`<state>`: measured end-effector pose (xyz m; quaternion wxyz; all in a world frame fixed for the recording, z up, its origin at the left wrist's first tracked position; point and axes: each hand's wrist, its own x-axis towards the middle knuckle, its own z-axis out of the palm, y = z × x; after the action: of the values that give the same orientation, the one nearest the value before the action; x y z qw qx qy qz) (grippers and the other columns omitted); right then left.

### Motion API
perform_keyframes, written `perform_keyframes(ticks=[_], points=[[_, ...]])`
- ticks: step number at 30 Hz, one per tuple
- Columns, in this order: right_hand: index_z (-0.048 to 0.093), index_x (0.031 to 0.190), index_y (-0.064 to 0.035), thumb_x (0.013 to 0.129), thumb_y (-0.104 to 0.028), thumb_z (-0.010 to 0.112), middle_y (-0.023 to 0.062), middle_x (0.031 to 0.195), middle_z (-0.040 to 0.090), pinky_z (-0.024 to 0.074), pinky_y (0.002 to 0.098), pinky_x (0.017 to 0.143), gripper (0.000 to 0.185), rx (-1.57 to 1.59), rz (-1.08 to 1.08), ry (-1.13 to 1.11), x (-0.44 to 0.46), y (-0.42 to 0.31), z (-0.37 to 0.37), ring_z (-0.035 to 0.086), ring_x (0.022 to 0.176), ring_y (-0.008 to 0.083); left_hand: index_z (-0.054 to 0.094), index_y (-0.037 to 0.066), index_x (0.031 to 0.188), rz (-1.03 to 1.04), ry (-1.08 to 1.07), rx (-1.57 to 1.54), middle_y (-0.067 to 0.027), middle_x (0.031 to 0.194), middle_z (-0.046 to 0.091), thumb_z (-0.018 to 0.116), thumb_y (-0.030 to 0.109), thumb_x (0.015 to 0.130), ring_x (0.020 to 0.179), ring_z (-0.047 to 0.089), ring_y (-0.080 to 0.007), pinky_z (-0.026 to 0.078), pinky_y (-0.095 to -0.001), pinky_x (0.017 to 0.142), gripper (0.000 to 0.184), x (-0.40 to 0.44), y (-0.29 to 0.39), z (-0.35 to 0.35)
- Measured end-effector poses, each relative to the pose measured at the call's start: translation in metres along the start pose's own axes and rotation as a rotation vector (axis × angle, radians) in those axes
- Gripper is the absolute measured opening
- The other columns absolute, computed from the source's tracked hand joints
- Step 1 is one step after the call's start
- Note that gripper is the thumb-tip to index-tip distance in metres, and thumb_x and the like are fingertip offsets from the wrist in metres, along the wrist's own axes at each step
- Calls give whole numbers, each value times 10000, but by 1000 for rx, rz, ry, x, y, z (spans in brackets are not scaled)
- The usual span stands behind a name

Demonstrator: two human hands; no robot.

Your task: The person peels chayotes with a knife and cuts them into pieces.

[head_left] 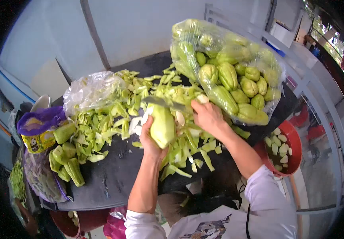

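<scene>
1. Left hand point(149, 144): grip wrapped round pale gourd point(163, 128), over worktop point(112, 175).
2. Knife point(158, 101): blade at gourd's top; likely paring, calls for steady hold, fingers clear.
3. Right hand point(210, 118): grip closed on knife handle.
4. Bagged gourds point(227, 76) beside.

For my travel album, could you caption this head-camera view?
Left hand steadying a peeled green vegetable, right hand holding a knife above scattered peelings.

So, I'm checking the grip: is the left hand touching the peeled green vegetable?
Touching. The head view shows the left hand cupped around the lower part of the peeled green vegetable, with no gap.
</scene>
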<state>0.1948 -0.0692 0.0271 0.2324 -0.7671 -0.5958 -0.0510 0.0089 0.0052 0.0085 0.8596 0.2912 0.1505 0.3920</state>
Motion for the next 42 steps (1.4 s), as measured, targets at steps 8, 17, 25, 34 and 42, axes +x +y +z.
perform_keyframes(ticks=[8, 17, 25, 34, 42], points=[[539, 884, -55, 771, -66, 670, 141, 671, 646, 517, 430, 533, 173, 113, -380, 97, -25, -33, -8, 655, 577, 317, 565, 45, 1205, 55, 31, -13, -141, 1084, 652, 401, 449, 931, 980, 649, -280, 546, -432, 796, 515, -1, -3, -5], [536, 916, -47, 786, -118, 665, 185, 673, 639, 510, 467, 563, 196, 68, -190, 79, -14, -10, 12, 644, 612, 385, 585, 87, 1190, 69, 95, -35, -107, 1061, 661, 414, 410, 927, 885, 646, -289, 534, -469, 707, 450, -4, -3, -2], [551, 966, -64, 796, -96, 626, 218, 726, 645, 517, 527, 669, 188, 63, 29, -7, -3, 13, 18, 641, 706, 442, 581, 26, 1196, 38, -27, -60, -167, 1073, 649, 421, 406, 934, 915, 640, -299, 531, -439, 747, 489, -3, 3, 1], [568, 1050, -5, 896, -119, 556, 252, 772, 653, 515, 498, 687, 192, 358, 55, 9, -5, -7, -12, 652, 753, 434, 560, 34, 1249, 93, 143, -115, -174, 1097, 646, 407, 388, 953, 958, 633, -295, 517, -393, 834, 486, 7, 8, -8], [537, 917, 19, 873, -89, 573, 272, 723, 635, 502, 537, 644, 122, 144, 166, -7, -2, -3, 0, 636, 716, 465, 539, 29, 1213, 122, 357, 189, -125, 1082, 624, 529, 301, 939, 970, 640, -241, 524, -390, 836, 386, 21, 8, -25]])
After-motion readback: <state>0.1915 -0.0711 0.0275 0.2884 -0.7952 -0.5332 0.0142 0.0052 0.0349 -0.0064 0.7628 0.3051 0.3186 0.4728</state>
